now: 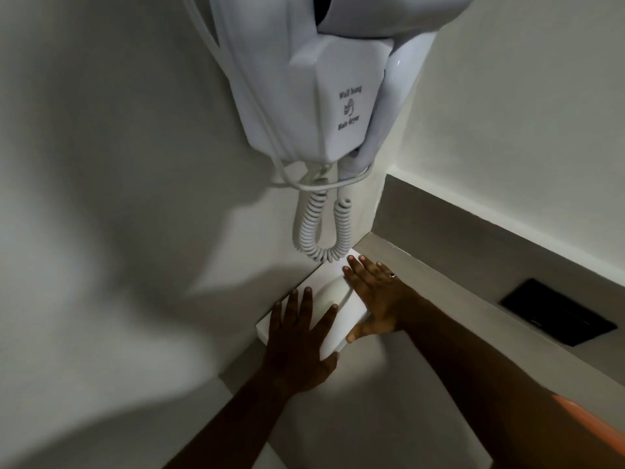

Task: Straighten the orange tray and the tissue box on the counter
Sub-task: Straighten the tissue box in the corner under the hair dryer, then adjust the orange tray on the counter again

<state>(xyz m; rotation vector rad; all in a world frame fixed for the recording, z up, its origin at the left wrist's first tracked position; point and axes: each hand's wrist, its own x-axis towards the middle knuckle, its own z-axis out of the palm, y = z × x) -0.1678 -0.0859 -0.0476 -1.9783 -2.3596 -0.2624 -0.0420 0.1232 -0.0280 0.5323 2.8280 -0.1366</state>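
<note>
A white tissue box [329,294] lies on the white counter [365,411], tucked into the corner where two walls meet. My left hand [297,343] rests flat on its near left part, fingers spread. My right hand [375,299] presses flat against its right side, thumb at the near edge, a ring on one finger. The box's long sides run roughly along the left wall. A strip of the orange tray [592,424] shows at the lower right edge, mostly hidden behind my right forearm.
A white wall-hung hair dryer [324,96] hangs overhead, and its coiled cord [321,228] dangles almost to the box's far end. A grey ledge [473,262] runs along the right wall. A black rectangular plate [558,313] sits on it.
</note>
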